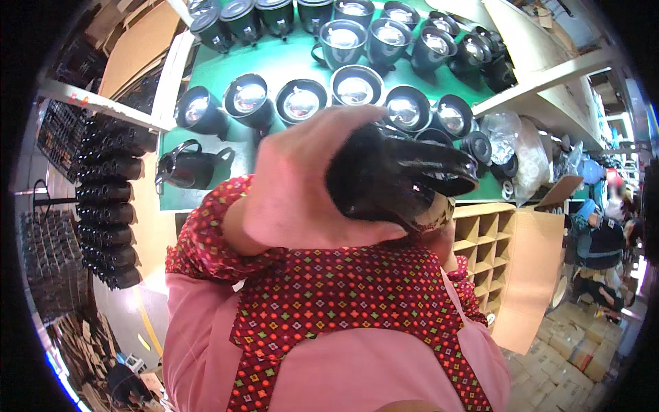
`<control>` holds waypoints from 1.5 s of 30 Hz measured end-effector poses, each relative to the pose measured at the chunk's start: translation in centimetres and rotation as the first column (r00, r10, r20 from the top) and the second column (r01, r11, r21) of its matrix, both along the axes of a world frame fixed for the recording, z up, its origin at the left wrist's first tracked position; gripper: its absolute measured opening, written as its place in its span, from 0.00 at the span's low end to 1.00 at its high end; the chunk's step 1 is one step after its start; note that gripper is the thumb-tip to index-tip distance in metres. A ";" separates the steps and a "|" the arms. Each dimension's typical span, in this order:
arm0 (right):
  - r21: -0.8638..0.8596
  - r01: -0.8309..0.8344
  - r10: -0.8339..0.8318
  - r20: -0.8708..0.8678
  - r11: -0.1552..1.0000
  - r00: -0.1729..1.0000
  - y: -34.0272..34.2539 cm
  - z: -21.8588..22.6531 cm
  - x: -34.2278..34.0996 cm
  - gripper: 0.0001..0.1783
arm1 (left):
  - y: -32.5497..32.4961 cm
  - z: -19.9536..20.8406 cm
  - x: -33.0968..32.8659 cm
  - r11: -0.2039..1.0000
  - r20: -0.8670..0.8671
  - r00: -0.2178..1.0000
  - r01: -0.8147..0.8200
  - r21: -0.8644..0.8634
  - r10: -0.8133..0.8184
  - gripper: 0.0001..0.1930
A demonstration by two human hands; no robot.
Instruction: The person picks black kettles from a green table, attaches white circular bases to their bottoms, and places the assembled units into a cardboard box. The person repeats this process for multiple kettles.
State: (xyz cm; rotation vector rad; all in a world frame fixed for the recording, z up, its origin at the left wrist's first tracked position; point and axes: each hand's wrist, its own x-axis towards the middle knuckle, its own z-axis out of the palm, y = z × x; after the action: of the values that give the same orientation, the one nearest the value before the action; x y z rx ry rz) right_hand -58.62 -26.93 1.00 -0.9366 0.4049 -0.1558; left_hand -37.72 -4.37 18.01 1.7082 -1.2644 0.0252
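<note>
Close to the camera, my left hand [302, 182] is wrapped round a glossy black mug [374, 175], fingers over its top side and thumb below. The mug lies tilted, its handle [439, 168] pointing right. My right hand [443, 240] shows only in part behind the mug, and its fingers are hidden. Next to it is a small brown patterned patch [436, 211], perhaps cloth; I cannot make out what it is. Behind the mug, a row of black mugs with shiny silver insides [301, 101] stands on a green tabletop [240, 154]. Another black mug [191, 167] lies on its side at the left.
More black mugs [343, 42] and lidded ones [240, 17] fill the table's far side. Black lids [476, 146] and clear plastic bags [525, 154] sit at its right end. A divided cardboard box [489, 237] stands at the right. Stacked black mugs [106, 206] line the left.
</note>
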 end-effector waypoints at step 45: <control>-0.900 0.083 -0.338 -0.075 0.429 0.938 -0.5 8.1 0.1 0.16 | -4.5 -22.4 4.3 0.949 -0.954 -0.225 0.199 -0.244 -0.198 0.21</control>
State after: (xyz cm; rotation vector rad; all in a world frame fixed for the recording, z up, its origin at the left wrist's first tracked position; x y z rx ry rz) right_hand -58.57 -27.44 9.11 -1.9948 0.7045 -0.5346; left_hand -33.39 -8.87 -4.35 0.8068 -0.1396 -1.3562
